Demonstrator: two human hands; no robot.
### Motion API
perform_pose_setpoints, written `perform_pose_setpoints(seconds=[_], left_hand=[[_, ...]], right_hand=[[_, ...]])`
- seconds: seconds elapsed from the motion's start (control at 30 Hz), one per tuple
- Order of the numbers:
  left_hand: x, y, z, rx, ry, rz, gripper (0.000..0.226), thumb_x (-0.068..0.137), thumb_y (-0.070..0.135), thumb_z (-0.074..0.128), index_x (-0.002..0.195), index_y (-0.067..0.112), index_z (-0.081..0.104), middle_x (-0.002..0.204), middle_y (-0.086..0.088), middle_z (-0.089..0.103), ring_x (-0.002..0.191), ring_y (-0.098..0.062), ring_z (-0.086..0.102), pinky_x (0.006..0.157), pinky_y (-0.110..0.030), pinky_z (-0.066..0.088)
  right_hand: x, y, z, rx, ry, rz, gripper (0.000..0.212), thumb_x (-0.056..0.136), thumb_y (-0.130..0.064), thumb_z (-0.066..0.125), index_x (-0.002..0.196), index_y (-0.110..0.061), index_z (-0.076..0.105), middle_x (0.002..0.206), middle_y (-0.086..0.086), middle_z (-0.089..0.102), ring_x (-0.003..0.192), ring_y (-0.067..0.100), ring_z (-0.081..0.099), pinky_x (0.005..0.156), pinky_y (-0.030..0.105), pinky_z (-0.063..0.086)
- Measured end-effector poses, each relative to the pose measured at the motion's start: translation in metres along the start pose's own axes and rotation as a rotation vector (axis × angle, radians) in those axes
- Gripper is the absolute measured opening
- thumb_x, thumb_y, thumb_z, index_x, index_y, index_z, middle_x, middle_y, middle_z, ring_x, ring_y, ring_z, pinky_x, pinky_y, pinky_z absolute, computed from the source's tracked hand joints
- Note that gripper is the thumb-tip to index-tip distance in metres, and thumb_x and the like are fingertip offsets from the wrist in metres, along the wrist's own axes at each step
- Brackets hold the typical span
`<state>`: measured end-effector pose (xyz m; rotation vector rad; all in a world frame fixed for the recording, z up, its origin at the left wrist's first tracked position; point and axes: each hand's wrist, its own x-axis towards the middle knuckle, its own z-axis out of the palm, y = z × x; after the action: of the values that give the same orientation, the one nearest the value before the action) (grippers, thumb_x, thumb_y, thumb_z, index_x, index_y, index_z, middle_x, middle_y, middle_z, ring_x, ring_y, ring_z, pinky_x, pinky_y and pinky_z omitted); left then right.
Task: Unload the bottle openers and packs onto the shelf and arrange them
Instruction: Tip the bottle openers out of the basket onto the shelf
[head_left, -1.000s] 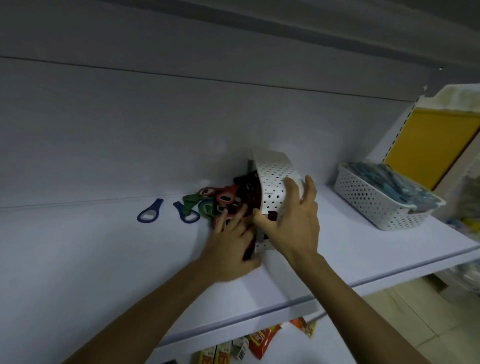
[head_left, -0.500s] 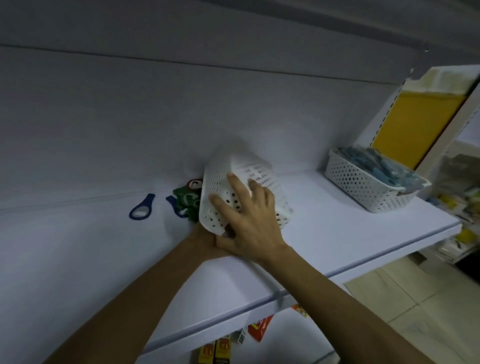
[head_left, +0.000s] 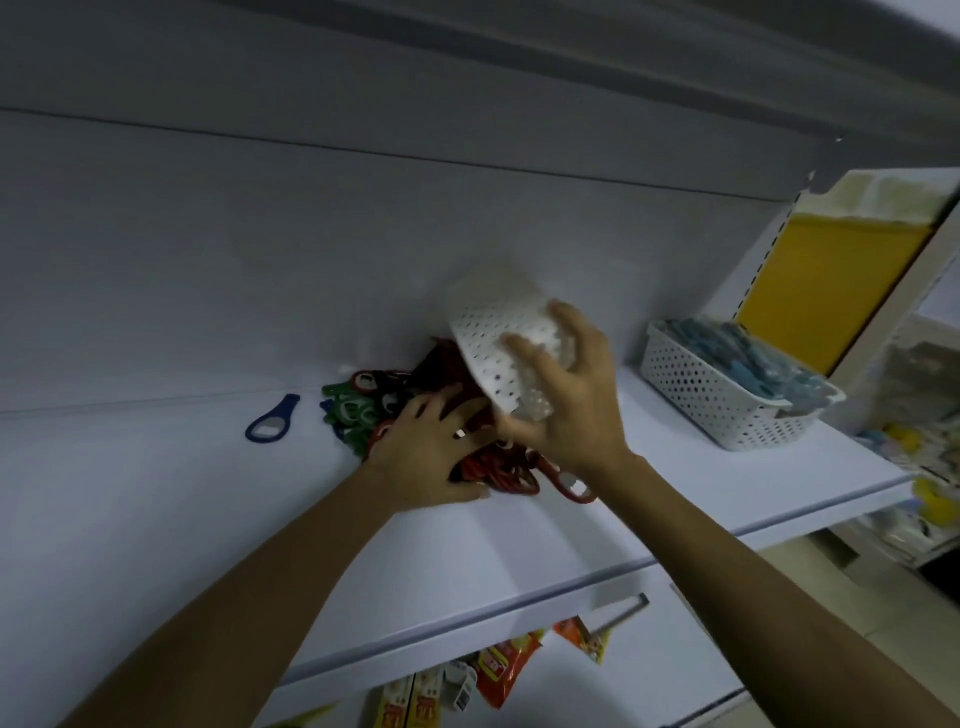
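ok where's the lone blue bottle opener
In the head view the blue bottle opener lies on the white shelf, left of the opener pile, apart from it.

A pale back wall (head_left: 260, 249) stands left of a yellow panel (head_left: 821, 280) (dim light).

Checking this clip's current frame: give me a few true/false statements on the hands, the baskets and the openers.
1. The right hand holds the white perforated basket tipped over the pile of bottle openers. True.
2. The left hand is raised clear of the pile. False: it rests on the openers with its fingers spread.
3. One blue opener lies apart on the shelf, left of the pile. True.
4. The second basket, on the right, is empty. False: it holds blue packs.
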<state>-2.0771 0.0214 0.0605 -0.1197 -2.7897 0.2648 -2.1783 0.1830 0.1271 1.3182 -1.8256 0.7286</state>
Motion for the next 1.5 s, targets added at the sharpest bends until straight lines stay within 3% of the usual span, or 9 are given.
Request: perform_pose_setpoints(seconds=[0.17, 0.33, 0.6, 0.77, 0.93, 1.1, 1.2, 1.33, 1.5], left_hand=[[0.004, 0.003, 0.002, 0.059, -0.092, -0.064, 0.092, 0.07, 0.089, 0.022, 0.142, 0.034, 0.037, 0.154, -0.005, 0.029, 0.139, -0.032, 0.025, 0.113, -0.05, 0.015], [0.011, 0.012, 0.005, 0.084, 0.018, -0.021, 0.065, 0.088, 0.065, 0.026, 0.132, 0.026, 0.054, 0.141, -0.011, 0.049, 0.128, -0.035, 0.045, 0.109, -0.057, 0.023], [0.04, 0.019, -0.006, 0.182, 0.104, 0.179, 0.076, 0.083, 0.071, 0.032, 0.134, 0.02, 0.052, 0.142, -0.01, 0.048, 0.132, -0.029, 0.044, 0.109, -0.062, 0.023], [0.085, 0.051, -0.005, 0.1, 0.143, 0.273, 0.062, 0.088, 0.057, 0.039, 0.127, 0.014, 0.058, 0.135, -0.008, 0.055, 0.125, -0.026, 0.05, 0.108, -0.045, 0.032], [0.165, 0.093, 0.033, -0.036, -0.019, 0.073, 0.052, 0.097, 0.037, 0.037, 0.144, 0.013, 0.035, 0.151, -0.003, 0.032, 0.137, -0.019, 0.028, 0.111, -0.032, 0.019], [0.226, 0.112, 0.067, -0.05, -0.196, -0.13, 0.06, 0.097, 0.038, 0.034, 0.15, 0.017, 0.017, 0.158, -0.01, 0.008, 0.144, -0.029, 0.009, 0.116, -0.047, 0.013], [0.23, 0.109, 0.079, -0.033, -0.104, -0.07, 0.058, 0.098, 0.04, 0.027, 0.151, 0.018, 0.013, 0.158, -0.011, 0.006, 0.145, -0.036, 0.003, 0.116, -0.05, 0.009], [0.233, 0.101, 0.082, -0.144, -0.058, -0.017, 0.06, 0.091, 0.054, 0.026, 0.131, 0.018, 0.054, 0.14, -0.012, 0.047, 0.13, -0.035, 0.04, 0.101, -0.041, 0.039], [0.234, 0.099, 0.096, -0.16, -0.142, -0.259, 0.079, 0.086, 0.065, 0.034, 0.148, 0.017, 0.023, 0.153, -0.007, 0.025, 0.141, -0.027, 0.02, 0.114, -0.047, 0.015]], right_hand=[[-0.011, 0.046, -0.023, 0.168, 0.24, 0.41, 0.059, 0.066, -0.039, 0.076, 0.121, -0.028, 0.057, 0.141, 0.007, 0.027, 0.133, 0.023, 0.028, 0.106, 0.049, 0.039], [-0.036, 0.082, -0.041, 0.165, 0.361, 0.63, 0.057, 0.069, -0.044, 0.073, 0.12, -0.031, 0.053, 0.142, 0.007, 0.025, 0.134, 0.018, 0.027, 0.11, 0.041, 0.036], [-0.062, 0.106, -0.059, 0.117, 0.354, 0.655, 0.059, 0.07, -0.047, 0.073, 0.123, -0.032, 0.051, 0.147, 0.006, 0.023, 0.138, 0.018, 0.023, 0.111, 0.036, 0.034], [-0.065, 0.119, -0.074, 0.173, 0.475, 0.764, 0.051, 0.074, -0.041, 0.074, 0.118, -0.04, 0.049, 0.144, 0.003, 0.025, 0.135, 0.015, 0.029, 0.112, 0.032, 0.033], [-0.082, 0.129, -0.093, 0.245, 0.477, 0.758, 0.054, 0.073, -0.04, 0.072, 0.122, -0.034, 0.05, 0.142, 0.006, 0.027, 0.135, 0.014, 0.028, 0.109, 0.02, 0.032], [-0.093, 0.129, -0.09, 0.164, 0.305, 0.576, 0.06, 0.067, -0.032, 0.079, 0.121, -0.023, 0.054, 0.14, 0.016, 0.028, 0.135, 0.008, 0.021, 0.109, 0.011, 0.024], [-0.095, 0.128, -0.08, 0.122, 0.233, 0.496, 0.061, 0.068, -0.043, 0.074, 0.121, -0.024, 0.05, 0.139, 0.018, 0.028, 0.137, 0.009, 0.016, 0.111, 0.011, 0.018], [-0.092, 0.132, -0.077, 0.136, 0.293, 0.531, 0.061, 0.068, -0.045, 0.071, 0.119, -0.014, 0.057, 0.136, 0.026, 0.032, 0.135, 0.023, 0.022, 0.112, 0.012, 0.019], [-0.087, 0.133, -0.075, 0.141, 0.314, 0.595, 0.063, 0.065, -0.033, 0.079, 0.12, -0.017, 0.054, 0.139, 0.022, 0.03, 0.136, 0.027, 0.025, 0.111, 0.012, 0.025]])
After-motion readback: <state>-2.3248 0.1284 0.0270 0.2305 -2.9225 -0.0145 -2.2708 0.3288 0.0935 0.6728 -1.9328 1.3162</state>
